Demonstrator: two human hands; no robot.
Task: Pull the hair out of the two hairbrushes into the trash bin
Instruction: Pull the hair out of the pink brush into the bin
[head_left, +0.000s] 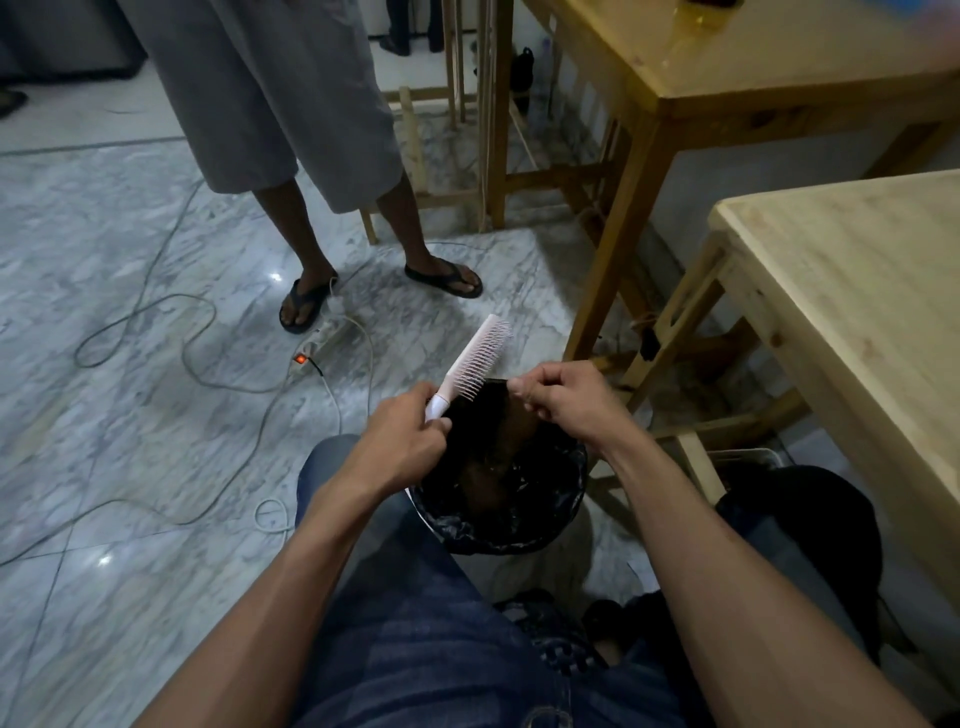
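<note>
My left hand (408, 434) grips the handle of a pale pink hairbrush (475, 361), whose bristled head points up and away over the floor. My right hand (563, 397) is closed in a pinch on a dark clump of hair (498, 415) that hangs from the fingers down into the trash bin. The trash bin (558, 512), lined with a black bag, stands on the floor between my knees, directly below both hands. More dark hair lies inside it. Only this one hairbrush is in view.
A person in grey shorts and sandals (306, 304) stands just beyond the bin. A power strip (324, 343) with cables trails across the marble floor at left. Two wooden tables (857, 291) stand at right, close to my right arm.
</note>
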